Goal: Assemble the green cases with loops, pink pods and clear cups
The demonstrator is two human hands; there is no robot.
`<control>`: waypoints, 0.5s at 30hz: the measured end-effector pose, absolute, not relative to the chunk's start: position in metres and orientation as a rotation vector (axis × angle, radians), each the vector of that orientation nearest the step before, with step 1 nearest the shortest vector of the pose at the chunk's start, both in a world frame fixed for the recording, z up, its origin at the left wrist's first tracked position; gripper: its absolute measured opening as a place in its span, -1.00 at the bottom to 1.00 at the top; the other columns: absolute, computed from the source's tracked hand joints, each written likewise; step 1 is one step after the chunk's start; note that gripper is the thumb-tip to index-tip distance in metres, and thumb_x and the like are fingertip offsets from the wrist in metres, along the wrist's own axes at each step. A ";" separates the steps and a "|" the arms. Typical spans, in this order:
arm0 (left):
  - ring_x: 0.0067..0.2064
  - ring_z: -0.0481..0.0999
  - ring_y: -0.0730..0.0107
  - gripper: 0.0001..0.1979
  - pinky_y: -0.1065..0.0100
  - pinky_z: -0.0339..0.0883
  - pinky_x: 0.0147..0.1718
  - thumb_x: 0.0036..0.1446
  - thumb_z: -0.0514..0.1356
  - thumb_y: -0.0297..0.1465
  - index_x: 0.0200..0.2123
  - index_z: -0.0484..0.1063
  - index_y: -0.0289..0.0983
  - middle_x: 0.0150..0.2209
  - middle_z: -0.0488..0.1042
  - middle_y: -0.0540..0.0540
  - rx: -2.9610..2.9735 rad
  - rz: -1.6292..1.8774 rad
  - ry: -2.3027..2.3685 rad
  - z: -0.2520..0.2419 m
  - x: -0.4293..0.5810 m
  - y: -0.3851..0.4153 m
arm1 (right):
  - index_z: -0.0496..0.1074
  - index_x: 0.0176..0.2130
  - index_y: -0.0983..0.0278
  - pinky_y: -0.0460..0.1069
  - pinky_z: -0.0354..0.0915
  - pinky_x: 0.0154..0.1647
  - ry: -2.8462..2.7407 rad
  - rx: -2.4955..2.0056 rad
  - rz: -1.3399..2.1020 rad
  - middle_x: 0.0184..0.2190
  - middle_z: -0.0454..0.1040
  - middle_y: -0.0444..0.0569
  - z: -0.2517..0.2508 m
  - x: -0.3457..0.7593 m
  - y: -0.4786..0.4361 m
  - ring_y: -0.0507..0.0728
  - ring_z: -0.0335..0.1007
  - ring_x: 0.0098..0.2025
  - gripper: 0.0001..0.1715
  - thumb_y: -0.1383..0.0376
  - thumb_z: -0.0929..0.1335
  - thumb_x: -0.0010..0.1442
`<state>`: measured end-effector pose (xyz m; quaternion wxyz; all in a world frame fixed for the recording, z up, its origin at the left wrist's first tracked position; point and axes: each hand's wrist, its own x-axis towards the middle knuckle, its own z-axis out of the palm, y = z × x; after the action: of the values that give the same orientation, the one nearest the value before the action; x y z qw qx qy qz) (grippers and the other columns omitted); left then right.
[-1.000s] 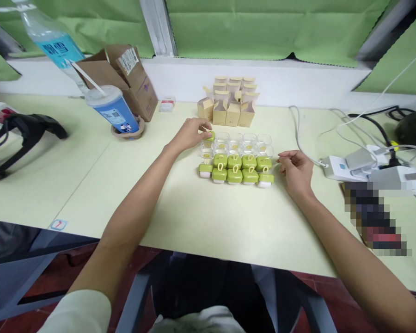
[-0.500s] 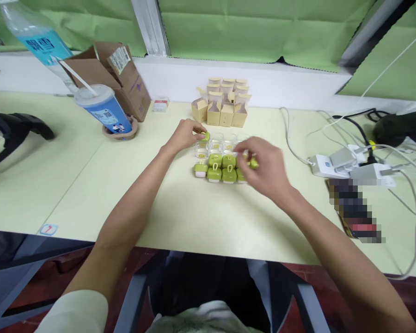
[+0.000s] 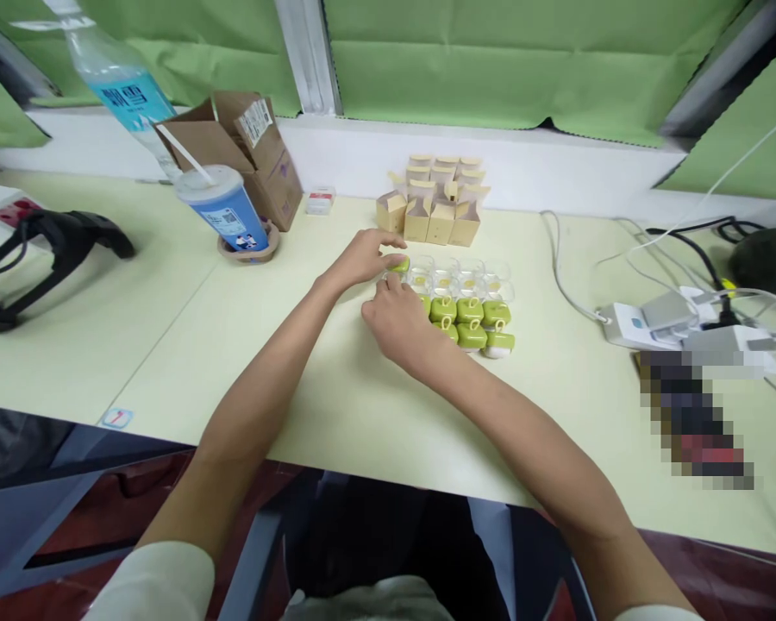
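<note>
Cases (image 3: 472, 335) green-lidded, fingers (image 3: 394, 285) at one, cartons (image 3: 441, 228) open

Bright table (image 3: 375, 423), soft shadows, wide-angle edge stretch

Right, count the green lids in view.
8 green lids show: one at the left hand, four in the farther row, the leftmost partly covered, and three in the nearer row. The right hand may hide more.
</note>
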<state>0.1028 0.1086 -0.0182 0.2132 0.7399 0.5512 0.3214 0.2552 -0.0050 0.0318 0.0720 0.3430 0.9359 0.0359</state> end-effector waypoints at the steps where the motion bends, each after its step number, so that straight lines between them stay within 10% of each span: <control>1: 0.21 0.71 0.04 -0.72 0.12 0.60 0.19 0.29 0.38 -0.38 0.04 0.75 -0.24 0.17 0.74 -0.20 2.050 0.900 1.523 -0.016 0.103 0.108 | 0.66 0.18 0.41 0.22 0.41 0.12 2.767 1.065 0.093 0.18 0.61 0.47 0.034 0.256 -0.004 0.52 0.44 0.34 -0.55 0.50 0.36 0.38; 15: 0.14 0.70 0.06 -0.73 0.09 0.55 0.23 0.26 0.38 -0.33 0.00 0.73 -0.24 0.07 0.75 -0.21 2.055 0.744 1.480 -0.013 0.092 0.109 | 0.64 0.08 0.36 0.03 0.28 -0.21 2.851 0.918 -0.253 0.03 0.67 0.24 0.042 0.279 0.010 0.27 0.63 -0.01 -0.51 0.65 0.28 0.35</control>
<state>0.0922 0.1089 -0.0127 0.2482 0.7542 0.5432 0.2731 0.2787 0.0102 0.0424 0.0678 0.3045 0.9464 -0.0838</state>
